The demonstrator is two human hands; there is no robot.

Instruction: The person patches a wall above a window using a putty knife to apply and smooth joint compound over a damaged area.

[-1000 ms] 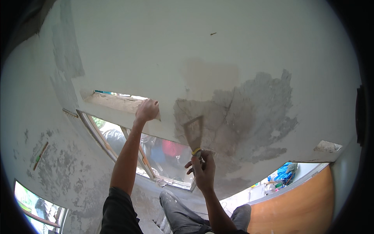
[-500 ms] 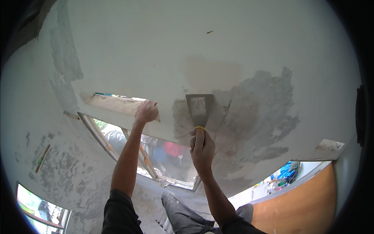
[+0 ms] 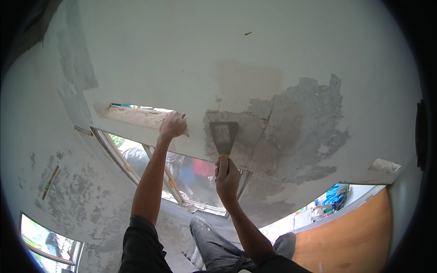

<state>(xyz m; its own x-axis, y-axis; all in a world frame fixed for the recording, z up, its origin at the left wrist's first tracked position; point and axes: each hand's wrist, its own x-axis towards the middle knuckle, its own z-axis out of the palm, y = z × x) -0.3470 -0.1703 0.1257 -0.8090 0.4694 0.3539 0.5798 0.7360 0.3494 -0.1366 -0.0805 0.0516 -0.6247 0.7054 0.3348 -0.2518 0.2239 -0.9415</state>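
My right hand point(image 3: 227, 179) is closed around the handle of a scraper point(image 3: 224, 135) with a wide, flat metal blade. The blade is slightly blurred and lies over a rough grey bare patch point(image 3: 314, 104) in the pale painted wall point(image 3: 159, 50). Cracks run through this patch right of the blade, and most of the handle is hidden in my fist. My left hand point(image 3: 173, 124) is closed over the right end of a ledge point(image 3: 136, 115) in a narrow slot-like wall opening, its fingertips partly hidden.
Below the slot is a framed window point(image 3: 193, 182) with red and blue things behind it. A stick-like thing point(image 3: 50, 183) shows against the wall at left. At lower right, an orange-brown wooden panel point(image 3: 346, 232) stands below an opening with a blue bundle point(image 3: 336, 196).
My right hand and the scraper have moved down and slightly left, uncovering the upper edge of the grey patch. My left hand keeps its hold on the ledge.
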